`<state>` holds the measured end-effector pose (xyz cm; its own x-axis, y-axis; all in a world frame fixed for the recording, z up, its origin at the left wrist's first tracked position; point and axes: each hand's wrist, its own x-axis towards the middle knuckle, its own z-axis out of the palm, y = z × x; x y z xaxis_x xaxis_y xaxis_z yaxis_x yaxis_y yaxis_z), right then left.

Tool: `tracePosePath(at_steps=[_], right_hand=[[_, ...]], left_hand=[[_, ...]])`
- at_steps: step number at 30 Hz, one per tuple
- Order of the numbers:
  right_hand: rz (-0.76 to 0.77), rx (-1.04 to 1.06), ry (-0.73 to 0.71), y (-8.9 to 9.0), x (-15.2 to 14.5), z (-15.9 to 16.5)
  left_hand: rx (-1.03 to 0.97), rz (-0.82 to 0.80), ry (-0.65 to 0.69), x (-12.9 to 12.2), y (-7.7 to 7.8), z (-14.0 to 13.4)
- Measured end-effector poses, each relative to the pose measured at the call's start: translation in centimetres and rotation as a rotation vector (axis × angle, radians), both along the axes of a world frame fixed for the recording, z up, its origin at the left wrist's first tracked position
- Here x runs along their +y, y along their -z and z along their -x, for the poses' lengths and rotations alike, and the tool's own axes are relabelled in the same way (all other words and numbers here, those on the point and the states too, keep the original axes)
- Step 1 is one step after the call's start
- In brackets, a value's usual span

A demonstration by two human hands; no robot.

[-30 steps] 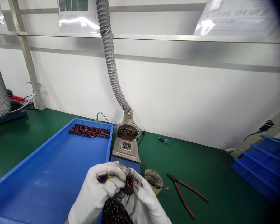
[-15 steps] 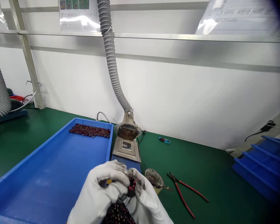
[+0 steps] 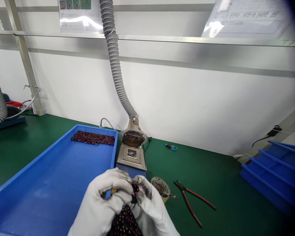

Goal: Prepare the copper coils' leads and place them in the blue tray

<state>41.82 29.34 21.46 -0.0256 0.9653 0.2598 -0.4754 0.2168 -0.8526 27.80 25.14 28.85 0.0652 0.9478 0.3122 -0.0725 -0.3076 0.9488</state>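
Both hands wear white gloves with greyed fingertips and meet in front of me at the lower middle. My left hand point(image 3: 108, 196) is closed, its fingers curled around a small round black part with red flecks point(image 3: 135, 192). My right hand point(image 3: 148, 200) pinches the same part from the other side. Fingers cover much of it, so its exact kind is unclear. Below them shows something black with pink and gold dots point(image 3: 125, 221). A blue tray point(image 3: 64, 177) lies on the left, with many small dark-red round parts point(image 3: 93, 137) packed at its far end.
A square metal-topped plate device point(image 3: 132, 157) stands beyond my hands beneath a grey exhaust hose point(image 3: 115, 62). To the right are a small tub point(image 3: 161, 186) of metal bits, red-handled pliers point(image 3: 188, 200), a small blue-handled tool point(image 3: 171, 147) and stacked blue trays point(image 3: 272, 173).
The view has shifted slightly. My fingers have moved a little around the small part, and less of it shows between them. Both hands still hold it.
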Motion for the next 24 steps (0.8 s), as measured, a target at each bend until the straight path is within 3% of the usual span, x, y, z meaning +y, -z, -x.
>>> tracePosePath(at_steps=[2, 5, 7, 9, 11, 14, 19, 24], right_hand=[[-0.058, -0.025, 0.12, -0.5, -0.9, 0.7], [-0.282, -0.154, 0.463, -1.3, -2.4, 1.6], [-0.457, -0.276, 0.682, -1.4, -3.2, 1.8], [-0.607, -0.434, 0.848, -1.2, -3.6, 1.7], [-0.766, -0.626, 0.898, -0.8, -3.8, 1.4], [-0.884, -0.739, 0.88, -0.3, -3.8, 1.4], [-0.718, -0.621, 0.989, -0.4, -4.0, 2.7], [-0.74, -0.619, 0.972, -0.7, -4.3, 2.5]], left_hand=[[-0.161, 0.009, -0.081, 0.1, 0.6, 0.0], [-0.382, 0.095, -0.13, 0.6, 1.2, 0.2], [-0.415, 0.175, -0.016, 1.0, 1.2, -0.2], [-0.388, 0.247, 0.2, 1.2, 1.1, -1.0], [-0.357, 0.272, 0.324, 1.2, 1.3, -2.0], [-0.351, 0.268, 0.21, 1.3, 2.1, -2.4], [-0.503, 0.137, -0.023, 2.0, 2.6, -0.6], [-0.357, 0.274, 0.078, 1.9, 1.9, -0.7]])
